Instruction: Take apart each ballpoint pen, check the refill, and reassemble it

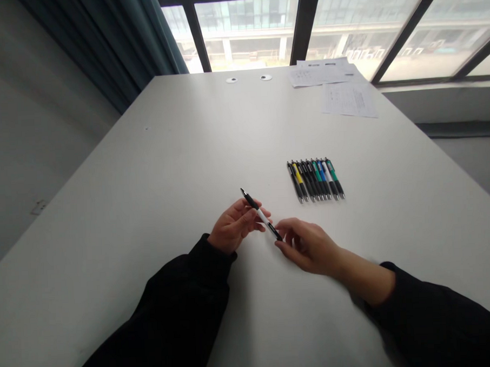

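Note:
A white ballpoint pen [263, 215] with a black grip and black clip end is held aslant above the table, its tip pointing up and to the left. My left hand [239, 222] pinches it around the grip and middle of the barrel. At the clip end, the thumb and fingers of my right hand [306, 244] close on the pen. Beyond my right hand, a row of several pens [314, 180] lies side by side on the table, with black, yellow, green, blue and white barrels and their tips toward me.
The white table [179, 154] reaches back to the windows. Printed papers [349, 99] lie at its far right corner. Two white oval pieces with dark spots [266, 77] are by the far edge. A blue curtain [113, 43] hangs at the left.

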`<state>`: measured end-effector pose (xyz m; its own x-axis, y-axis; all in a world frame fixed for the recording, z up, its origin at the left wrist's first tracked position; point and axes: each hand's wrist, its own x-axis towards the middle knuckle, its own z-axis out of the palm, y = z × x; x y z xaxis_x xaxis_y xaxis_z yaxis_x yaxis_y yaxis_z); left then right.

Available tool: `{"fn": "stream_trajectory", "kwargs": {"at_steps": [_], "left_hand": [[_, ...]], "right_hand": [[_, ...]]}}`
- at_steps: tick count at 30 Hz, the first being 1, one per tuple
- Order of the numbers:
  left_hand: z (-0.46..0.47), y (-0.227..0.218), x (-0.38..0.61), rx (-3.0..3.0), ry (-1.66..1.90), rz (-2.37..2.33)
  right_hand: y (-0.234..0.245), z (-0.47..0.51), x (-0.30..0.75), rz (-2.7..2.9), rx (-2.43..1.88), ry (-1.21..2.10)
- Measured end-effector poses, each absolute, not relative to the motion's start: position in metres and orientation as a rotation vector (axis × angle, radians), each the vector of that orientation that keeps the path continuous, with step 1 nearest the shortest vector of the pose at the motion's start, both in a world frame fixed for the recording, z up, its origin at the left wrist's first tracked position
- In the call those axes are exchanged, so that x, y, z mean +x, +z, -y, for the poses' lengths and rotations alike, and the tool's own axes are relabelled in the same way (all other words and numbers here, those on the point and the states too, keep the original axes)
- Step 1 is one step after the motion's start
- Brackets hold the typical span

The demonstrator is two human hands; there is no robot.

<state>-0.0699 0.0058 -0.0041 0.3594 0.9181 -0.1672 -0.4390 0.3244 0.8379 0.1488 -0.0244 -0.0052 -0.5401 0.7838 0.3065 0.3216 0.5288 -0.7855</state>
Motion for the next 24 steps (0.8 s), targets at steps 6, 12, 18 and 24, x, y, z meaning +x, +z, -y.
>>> {"fn": "stream_trajectory", "kwargs": {"at_steps": [6,12,18,24], "left_hand": [[-0.004,-0.004,-0.070,0.855,0.969,-0.763],[0.005,0.004,-0.070,1.204,0.557,-0.817],[0.006,0.007,-0.070,1.341,0.429,-0.912],[0.004,0.009,-0.076,1.308,0.330,-0.858]], "right_hand": [[-0.001,0.017,0.151,1.977,-0.953,1.115],[-0.002,0.009,0.152,1.712,-1.083,1.331],[0.001,0.006,0.154,1.822,-1.086,1.245],[0.003,0.006,0.157,1.882,-1.079,1.310]]}}
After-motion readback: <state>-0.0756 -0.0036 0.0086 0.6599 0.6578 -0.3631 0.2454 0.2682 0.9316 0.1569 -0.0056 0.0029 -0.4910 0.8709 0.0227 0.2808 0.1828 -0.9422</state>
